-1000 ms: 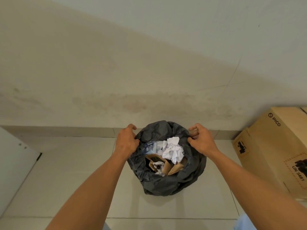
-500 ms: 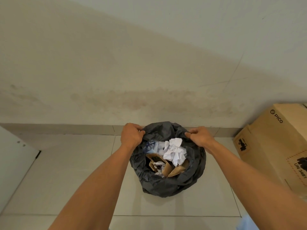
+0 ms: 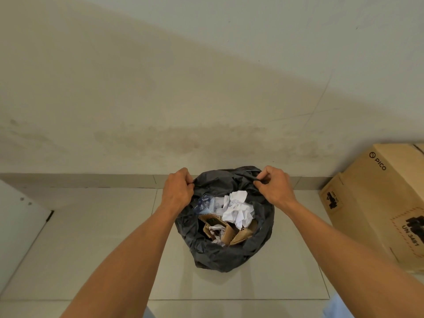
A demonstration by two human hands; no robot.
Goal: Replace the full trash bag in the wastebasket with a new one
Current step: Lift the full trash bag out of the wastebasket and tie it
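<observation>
Two hands grip the far rim of the trash bag [image 3: 226, 255], one at each side. Our left hand [image 3: 177, 190] is clenched on a pinch of dark plastic at the left edge of the opening. Our right hand [image 3: 274, 188] is clenched on a gathered fold at the right edge. We judge this two-point hold serves to draw the mouth together and keep the load level for lifting.

The bag stands on the tiled floor [image 3: 91, 249] close to the wall [image 3: 160, 99], directly below and between both hands. Its body hangs toward us from the gripped rim. We cannot tell whether the wastebasket is underneath, because the plastic covers everything. The opening shows crumpled paper [image 3: 237, 210] and torn cardboard pieces [image 3: 226, 230] near the top. A cardboard box [image 3: 376, 203] stands well apart at the right. No new bag is in view.
</observation>
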